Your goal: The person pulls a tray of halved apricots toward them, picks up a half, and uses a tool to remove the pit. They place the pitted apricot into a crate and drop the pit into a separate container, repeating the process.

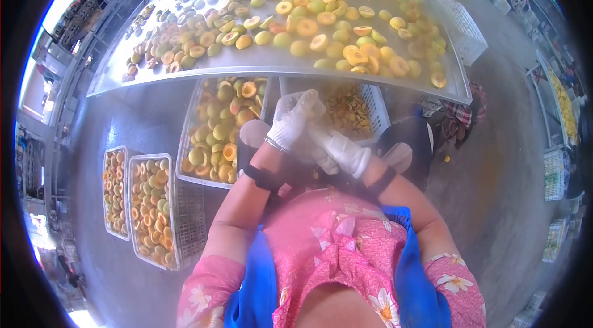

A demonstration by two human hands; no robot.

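My left hand (291,121), in a white glove, is raised below the table's near edge with its fingers curled closed. Whatever lies in those fingers is blurred. My right hand (346,151), gloved in white too, reaches in from the right and meets the left one; haze and blur smear its fingers. Beyond the hands, a white crate (375,112) holds small brownish-yellow fruit pieces (346,109). To the left, another crate (180,164) is full of halved yellow-green fruits (216,133), like apricots or peaches.
A metal table (247,67) spread with fruit halves (299,25) spans the front. Two fruit-filled crates (176,223) (125,204) stand on the floor at left. A white crate (460,28) stands right of the table. Checked cloth (474,102) shows below the table's right corner.
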